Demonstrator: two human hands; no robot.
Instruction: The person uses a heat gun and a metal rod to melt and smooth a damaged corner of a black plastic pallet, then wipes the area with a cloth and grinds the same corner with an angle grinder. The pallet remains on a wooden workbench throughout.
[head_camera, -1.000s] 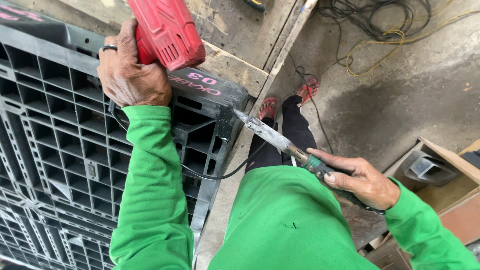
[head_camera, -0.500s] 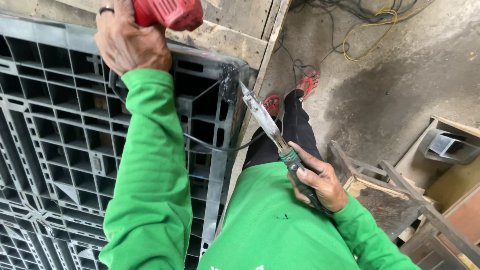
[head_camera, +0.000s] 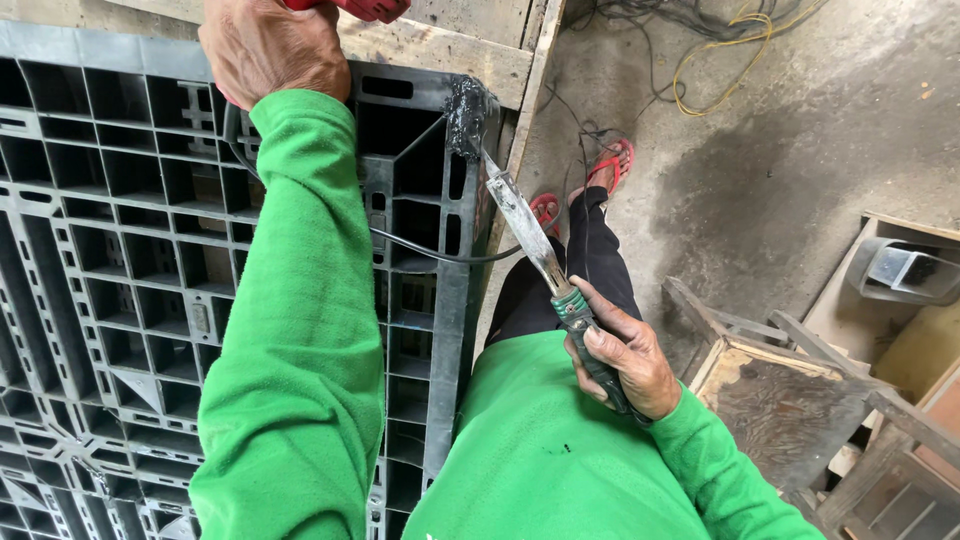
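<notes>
Left hand (head_camera: 272, 50) closed on red power tool (head_camera: 355, 8), top edge of view, tool mostly cut off. Green sleeve (head_camera: 295, 330) runs down over grey plastic pallet (head_camera: 110, 250). Black cable (head_camera: 440, 255) drapes across pallet grid. Blackened rough patch on pallet corner (head_camera: 466, 110); tip of metal blade tool (head_camera: 520, 215) touches it. Right hand (head_camera: 622, 355) wrapped round blade tool's dark handle, blade angled up-left. Red sandals (head_camera: 610, 165) on concrete floor (head_camera: 790, 140). Wooden frame (head_camera: 790, 390) far right.

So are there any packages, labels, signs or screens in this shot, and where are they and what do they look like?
None of these can be seen.
The wooden box at right holds a grey metal part, unlabelled.
The dark grey plastic pallet shows no sticker or sign.
</notes>
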